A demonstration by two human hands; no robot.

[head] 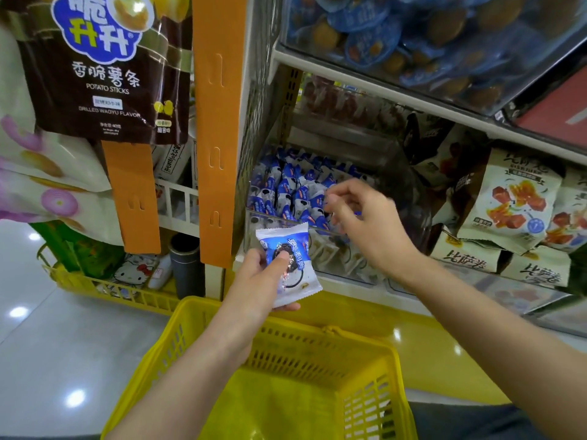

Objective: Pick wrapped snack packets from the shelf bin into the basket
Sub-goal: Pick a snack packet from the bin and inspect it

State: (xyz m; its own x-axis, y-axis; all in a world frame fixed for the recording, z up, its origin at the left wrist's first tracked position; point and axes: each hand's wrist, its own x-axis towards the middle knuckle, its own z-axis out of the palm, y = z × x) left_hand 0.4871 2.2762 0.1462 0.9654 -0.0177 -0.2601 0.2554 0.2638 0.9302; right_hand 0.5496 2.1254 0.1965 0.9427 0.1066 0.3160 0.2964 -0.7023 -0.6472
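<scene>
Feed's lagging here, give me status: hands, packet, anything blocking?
Left hand grips one snack packet above basket. Right hand over shelf bin, fingers curled, grasp unclear. Nothing blocking basket.

left hand (254,282): holds blue-white packet (293,268) above near yellow basket (301,354) | right hand (368,227): fingers bent over shelf bin (273,217), grasp unclear

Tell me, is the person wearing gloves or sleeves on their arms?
No gloves, no sleeves. The left hand and right hand are bare, and so are the left arm and right arm as far as the picture shows. No watch, ring or bracelet shows.
</scene>
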